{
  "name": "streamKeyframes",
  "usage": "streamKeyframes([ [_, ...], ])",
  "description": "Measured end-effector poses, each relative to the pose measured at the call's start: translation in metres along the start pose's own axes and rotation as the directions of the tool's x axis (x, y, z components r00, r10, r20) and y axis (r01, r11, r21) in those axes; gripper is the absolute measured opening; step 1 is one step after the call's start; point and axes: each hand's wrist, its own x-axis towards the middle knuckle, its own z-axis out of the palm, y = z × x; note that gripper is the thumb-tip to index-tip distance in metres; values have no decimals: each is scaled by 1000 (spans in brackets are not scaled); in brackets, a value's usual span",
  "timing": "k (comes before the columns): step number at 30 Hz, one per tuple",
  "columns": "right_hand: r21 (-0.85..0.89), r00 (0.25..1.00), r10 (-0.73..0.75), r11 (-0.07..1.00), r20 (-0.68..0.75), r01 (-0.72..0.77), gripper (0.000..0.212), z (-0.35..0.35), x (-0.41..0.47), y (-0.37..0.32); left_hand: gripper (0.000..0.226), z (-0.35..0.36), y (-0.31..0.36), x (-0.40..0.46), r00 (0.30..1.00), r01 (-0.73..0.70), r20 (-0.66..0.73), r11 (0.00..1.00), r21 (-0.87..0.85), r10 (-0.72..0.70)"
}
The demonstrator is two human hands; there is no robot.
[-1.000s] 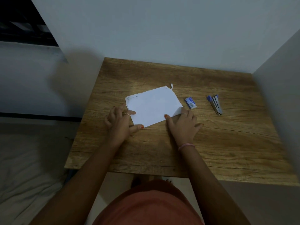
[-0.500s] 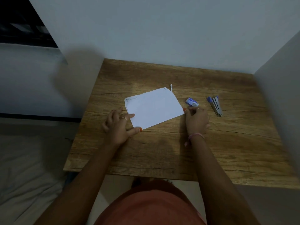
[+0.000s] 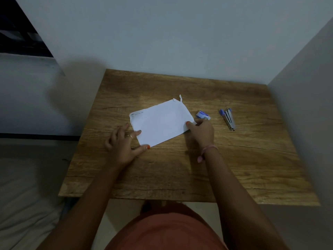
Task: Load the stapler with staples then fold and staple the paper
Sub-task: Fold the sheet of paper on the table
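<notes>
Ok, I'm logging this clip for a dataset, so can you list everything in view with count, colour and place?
paper: one, white, folded, middle of the table, small torn tab at its far corner
staple box: one, blue and white, just right of the paper
stapler: one, blue and silver, right of the staple box, lying untouched
table: one, brown wood grain, set against the walls
walls: pale grey-white, behind and to the right
left hand: fingers spread, resting on the paper's near left corner
right hand: pinching the paper's right corner, pink band at the wrist
</notes>
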Motion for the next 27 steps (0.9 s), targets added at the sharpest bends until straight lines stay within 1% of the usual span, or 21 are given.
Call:
streamKeyframes([
  [2, 194, 997, 35, 980, 66, -47, 24, -4, -1, -2, 65, 0, 2, 0, 1000, 11, 3, 1000, -7, -11],
  [4, 381, 991, 29, 921, 129, -76, 23, -10, -5, -5, 59, -1, 8, -2, 1000, 29, 4, 999, -38, -29],
  [6, 537, 986, 19, 837, 164, -105, 21, -20, -7, -9, 50, -3, 19, -4, 999, 29, -12, 988, -151, -31],
  [7, 601, 981, 32, 786, 190, -142, 21, -27, -7, -11, 45, -5, 26, -5, 999, 38, -7, 962, -271, -41],
  [8, 661, 974, 39, 728, 224, -181, 22, -35, -6, -14, 40, -8, 34, -5, 998, 64, 12, 901, -429, -65],
  [9, 714, 966, 28, 668, 256, -208, 21, -44, -5, -16, 35, -12, 42, -4, 995, 99, 40, 804, -586, -93],
  [10, 759, 960, 2, 612, 279, -222, 19, -52, -3, -17, 32, -16, 50, -2, 991, 133, 71, 698, -704, -117],
  [11, 785, 956, -26, 577, 292, -224, 18, -61, -1, -19, 30, -20, 58, 0, 986, 158, 96, 610, -777, -133],
  [12, 795, 954, -48, 567, 295, -217, 20, -70, 1, -20, 29, -25, 66, 3, 984, 172, 117, 540, -824, -135],
  [13, 795, 954, -69, 572, 293, -202, 25, -77, 3, -22, 29, -29, 74, 7, 984, 172, 129, 484, -858, -122],
  [14, 793, 953, -93, 582, 288, -182, 28, -83, 4, -24, 29, -33, 80, 11, 986, 162, 128, 449, -879, -105],
  [15, 792, 952, -120, 589, 283, -161, 30, -89, 4, -25, 30, -36, 88, 15, 989, 143, 115, 439, -887, -88],
  [19, 779, 947, -202, 622, 248, -71, 26, -112, 14, -25, 36, -44, 113, 28, 999, 43, 22, 513, -857, -47],
  [21, 770, 975, -168, 638, 142, -3, 17, -124, 25, -13, 37, -47, 120, 34, 999, 9, -17, 537, -844, -43],
  [22, 729, 991, -125, 683, 53, 47, 14, -129, 33, -5, 38, -47, 123, 36, 998, -14, -41, 537, -844, -38],
  [23, 636, 995, -85, 766, -46, 95, 14, -133, 42, 5, 38, -48, 126, 39, 997, -38, -65, 533, -845, -32],
  [24, 487, 990, -62, 866, -125, 116, 15, -135, 50, 16, 38, -49, 128, 41, 996, -57, -85, 526, -849, -29],
  [25, 325, 987, -57, 940, -153, 104, 17, -136, 58, 26, 38, -48, 132, 42, 995, -71, -99, 516, -854, -28],
  [26, 177, 990, -55, 981, -127, 77, 23, -134, 63, 35, 38, -48, 135, 44, 994, -80, -109, 505, -860, -28],
  [27, 55, 996, -65, 996, -61, 69, 34, -130, 65, 42, 38, -47, 138, 46, 993, -87, -114, 492, -866, -27],
])
